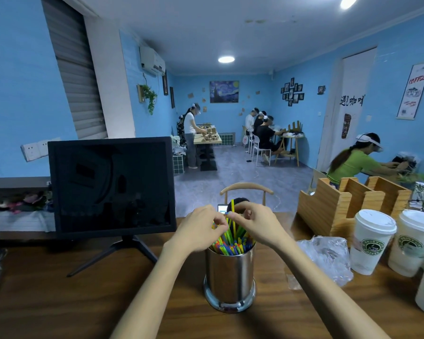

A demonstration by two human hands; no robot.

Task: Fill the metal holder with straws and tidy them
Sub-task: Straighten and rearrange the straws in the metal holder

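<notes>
Blue-walled café room, with a dark wooden counter point(59, 302) in the foreground serving as the work surface. All positions below are given relative to the polished cylindrical metal holder point(229, 277), which stands upright on the counter at centre.

Left of the holder: a black flat monitor on a splayed stand point(112, 187), screen dark.

Above the holder's left rim: left hand point(201, 230), fingers curled inward, tips pinching at the upper ends of the multicoloured plastic straws point(230, 244). Exactly which straws it has hold of cannot be told.

In the holder: the straws fill most of the opening, many ends near level at the rim; several lean and project above the rest, and one yellow-green straw point(233, 209) stands well higher.

Above the holder's right rim: right hand point(255, 227), fingers curled, thumb and fingertips pinching near the tall straw.

Right of the holder: crumpled clear plastic wrapping point(328, 258), a slotted wooden organiser point(340, 204), white lidded paper cups point(370, 241).

Assessment: filling appears largely done. Tidying is in progress; the raised and leaning straws remain to be settled level.
</notes>
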